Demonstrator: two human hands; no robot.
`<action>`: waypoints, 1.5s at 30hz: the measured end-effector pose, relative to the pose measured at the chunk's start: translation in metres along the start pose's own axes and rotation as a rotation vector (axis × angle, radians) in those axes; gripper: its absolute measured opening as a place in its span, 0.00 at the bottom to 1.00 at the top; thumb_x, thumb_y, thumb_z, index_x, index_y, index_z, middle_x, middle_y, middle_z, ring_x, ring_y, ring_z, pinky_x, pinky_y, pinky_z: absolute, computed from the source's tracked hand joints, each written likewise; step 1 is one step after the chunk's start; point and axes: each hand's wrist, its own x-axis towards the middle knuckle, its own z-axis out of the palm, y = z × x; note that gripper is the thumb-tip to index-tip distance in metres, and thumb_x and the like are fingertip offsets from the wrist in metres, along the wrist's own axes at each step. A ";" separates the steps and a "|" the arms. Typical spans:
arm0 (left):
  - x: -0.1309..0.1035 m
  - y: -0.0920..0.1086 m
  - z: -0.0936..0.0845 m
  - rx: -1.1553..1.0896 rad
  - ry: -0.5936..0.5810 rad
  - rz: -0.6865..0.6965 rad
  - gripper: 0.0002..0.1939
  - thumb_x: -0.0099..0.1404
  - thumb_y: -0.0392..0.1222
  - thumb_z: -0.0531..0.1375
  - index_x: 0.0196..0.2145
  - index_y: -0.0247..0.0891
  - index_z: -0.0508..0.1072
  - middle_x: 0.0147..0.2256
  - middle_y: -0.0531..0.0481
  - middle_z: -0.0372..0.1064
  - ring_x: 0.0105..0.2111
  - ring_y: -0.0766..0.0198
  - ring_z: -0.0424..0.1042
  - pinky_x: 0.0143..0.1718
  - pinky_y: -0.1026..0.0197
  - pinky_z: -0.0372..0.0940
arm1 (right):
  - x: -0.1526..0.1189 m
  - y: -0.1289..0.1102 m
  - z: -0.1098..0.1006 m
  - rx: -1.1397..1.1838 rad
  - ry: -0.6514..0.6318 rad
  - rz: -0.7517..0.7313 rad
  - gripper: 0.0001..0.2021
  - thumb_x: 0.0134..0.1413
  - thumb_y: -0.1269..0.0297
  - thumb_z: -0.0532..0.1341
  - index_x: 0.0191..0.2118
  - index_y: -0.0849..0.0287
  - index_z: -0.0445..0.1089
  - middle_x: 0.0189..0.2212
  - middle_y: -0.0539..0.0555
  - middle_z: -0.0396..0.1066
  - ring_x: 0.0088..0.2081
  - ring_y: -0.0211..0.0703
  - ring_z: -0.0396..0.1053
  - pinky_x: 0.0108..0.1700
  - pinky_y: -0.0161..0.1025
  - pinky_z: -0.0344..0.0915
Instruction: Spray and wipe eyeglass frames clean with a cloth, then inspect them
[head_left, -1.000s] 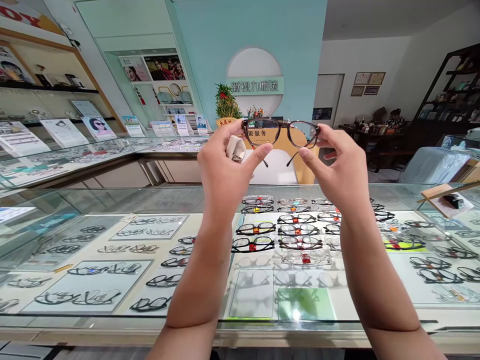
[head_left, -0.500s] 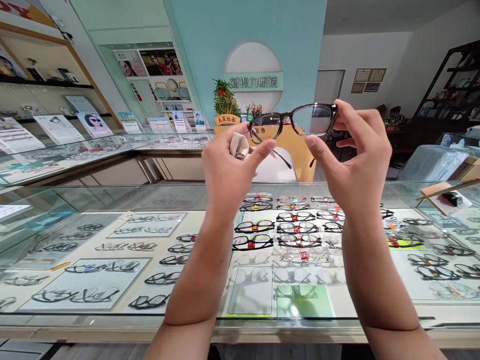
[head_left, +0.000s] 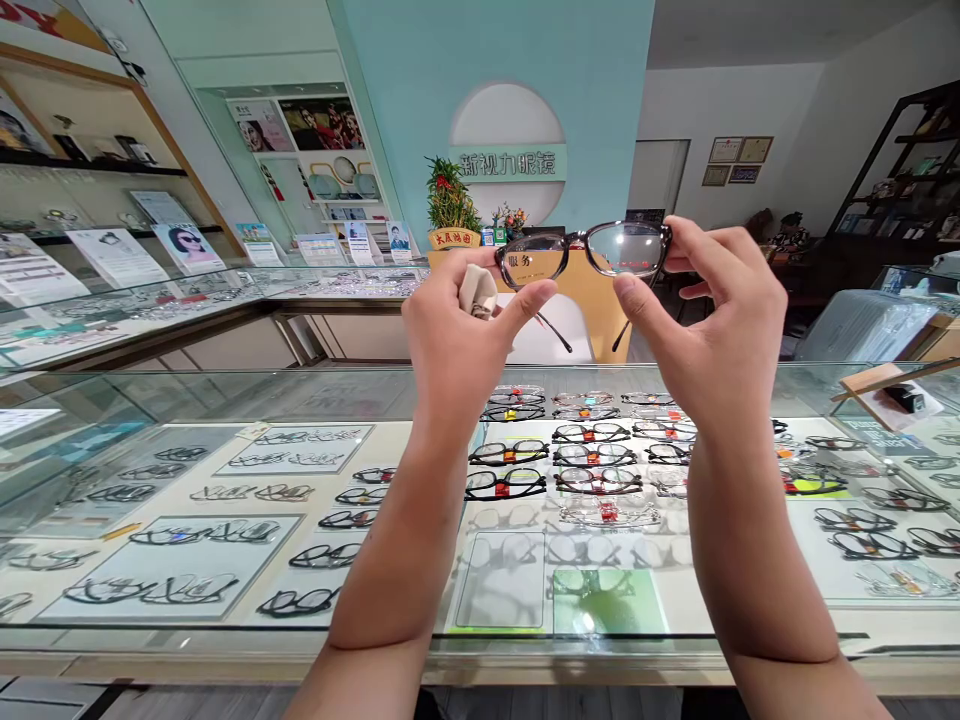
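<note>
Between my two hands a pair of dark-framed eyeglasses [head_left: 576, 240] is held up above the glass counter, lenses upright and temples hanging down behind. My left hand [head_left: 466, 335] is closed on the left end of the frame and also has a crumpled pale cloth [head_left: 477, 292] tucked against the palm. At the other end, my right hand [head_left: 724, 315] pinches the right corner of the frame between thumb and fingers. Light glints off the right lens.
Below my arms is a glass display case [head_left: 420, 640] with several rows of eyeglasses [head_left: 592, 455] inside. Another glass counter [head_left: 247, 310] runs along the left. A wooden stand [head_left: 874, 380] rests at the right, and a potted plant [head_left: 450, 195] is at the back.
The eyeglasses have tipped and levelled a little, their right end lower than before, and the temples have swung slightly down. Both hands keep their hold.
</note>
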 end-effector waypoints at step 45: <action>0.004 -0.001 0.010 -0.192 0.169 0.072 0.43 0.60 0.73 0.74 0.66 0.57 0.71 0.67 0.45 0.72 0.71 0.41 0.68 0.50 0.44 0.78 | 0.003 0.012 0.027 0.194 0.043 -0.047 0.37 0.69 0.41 0.67 0.79 0.37 0.62 0.75 0.58 0.66 0.74 0.71 0.65 0.65 0.67 0.74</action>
